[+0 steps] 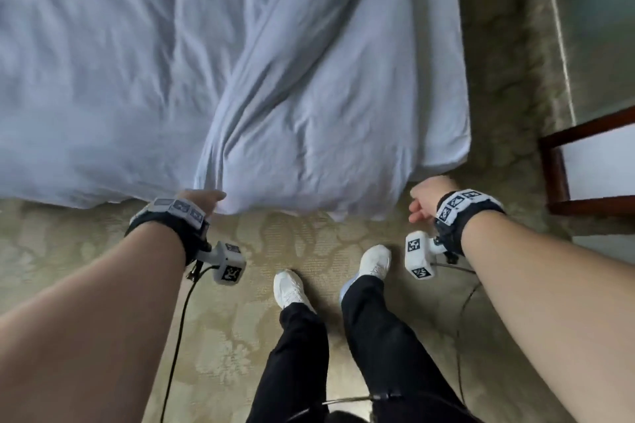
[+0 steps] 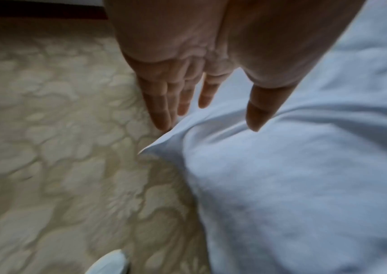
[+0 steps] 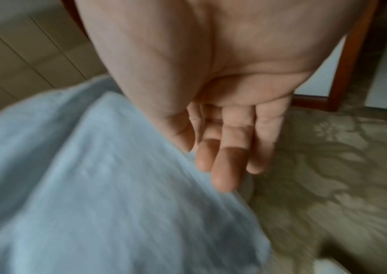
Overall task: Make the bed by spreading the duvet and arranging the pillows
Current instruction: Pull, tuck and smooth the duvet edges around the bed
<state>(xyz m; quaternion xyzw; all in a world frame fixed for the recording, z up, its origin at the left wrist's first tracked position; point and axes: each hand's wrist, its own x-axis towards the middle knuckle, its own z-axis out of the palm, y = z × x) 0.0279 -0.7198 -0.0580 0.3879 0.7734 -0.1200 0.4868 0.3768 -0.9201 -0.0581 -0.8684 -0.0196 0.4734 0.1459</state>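
Duvet (image 1: 240,79) was the thing at hand: pale, rumpled, it lay across the bed and hung over the near edge onto the patterned carpet (image 1: 103,268). A thick diagonal fold ran from the upper right of the bed down toward the near edge.

The left hand (image 1: 202,201) was at that near edge, where the fold ended. In the left wrist view its fingers (image 2: 162,103) were straight and close together, the thumb apart from them, with the fingertips touching a pointed corner of the duvet (image 2: 281,185); nothing was curled round the cloth.

The right hand (image 1: 426,197) hung just off the bed's near right corner, beside the draped duvet. In the right wrist view its fingers (image 3: 225,163) were loosely extended, slightly bent, and held nothing; the duvet (image 3: 94,185) lay close beside the thumb, and the blur hid whether it touched.

Both wrists wore dark bands with black-and-white marker blocks, and cables trailed from them.

The person stood on the carpet at the bed's edge in dark trousers and white shoes (image 1: 292,288). A dark wooden frame (image 1: 556,175) stood to the right of the bed.
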